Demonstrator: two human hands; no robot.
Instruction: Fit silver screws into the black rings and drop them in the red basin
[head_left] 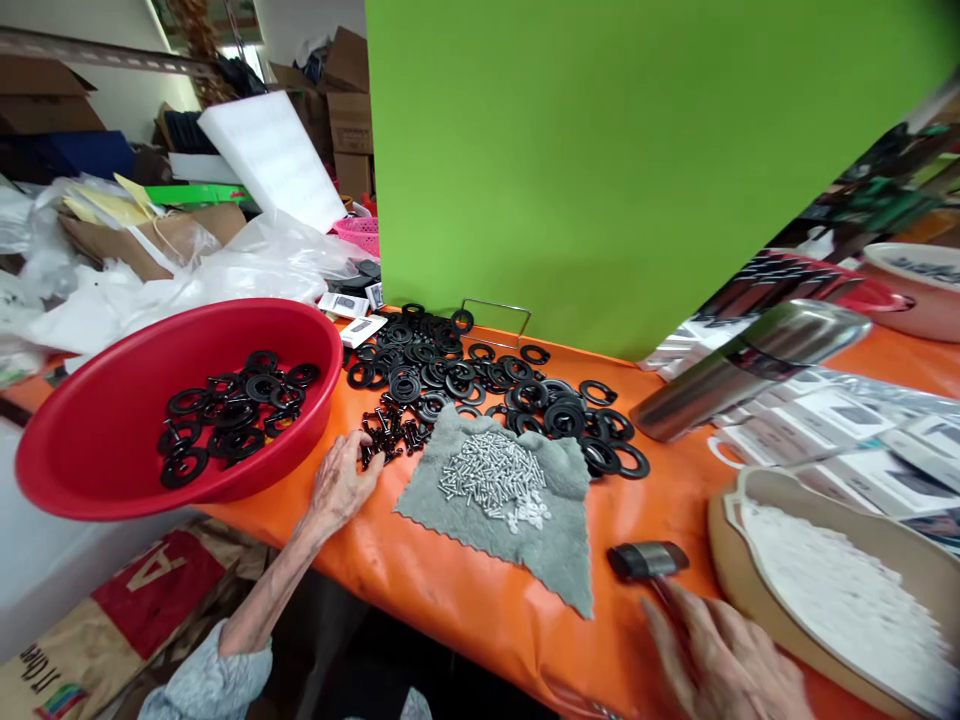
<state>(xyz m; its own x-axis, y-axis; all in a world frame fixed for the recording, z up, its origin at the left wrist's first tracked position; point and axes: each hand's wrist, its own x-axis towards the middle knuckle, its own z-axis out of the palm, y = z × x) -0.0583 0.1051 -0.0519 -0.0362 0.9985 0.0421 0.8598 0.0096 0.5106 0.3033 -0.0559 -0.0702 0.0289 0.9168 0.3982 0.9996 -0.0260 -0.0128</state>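
My left hand (345, 485) reaches to the near-left edge of a pile of small black pieces (391, 430). Its thumb and forefinger are apart, with some pieces lying between the tips. My right hand (727, 660), slightly blurred, has the red handle of a hammer (649, 560) between thumb and fingers. The hammer's dark-and-metal head lies toward the grey cloth (570, 560). On that cloth are a heap of small silver rivet-like pins (491, 475) and a few whitish clear bits (529, 512). Behind the cloth, many black rings (450, 370) spread in a loose heap.
A red basin (97, 430) holding black rings stands at the left table edge. A beige tub (724, 530) of white pieces is at right, with a steel flask (705, 385) lying tilted behind it. A green panel (600, 180) rises at the back of the orange-covered table (360, 560).
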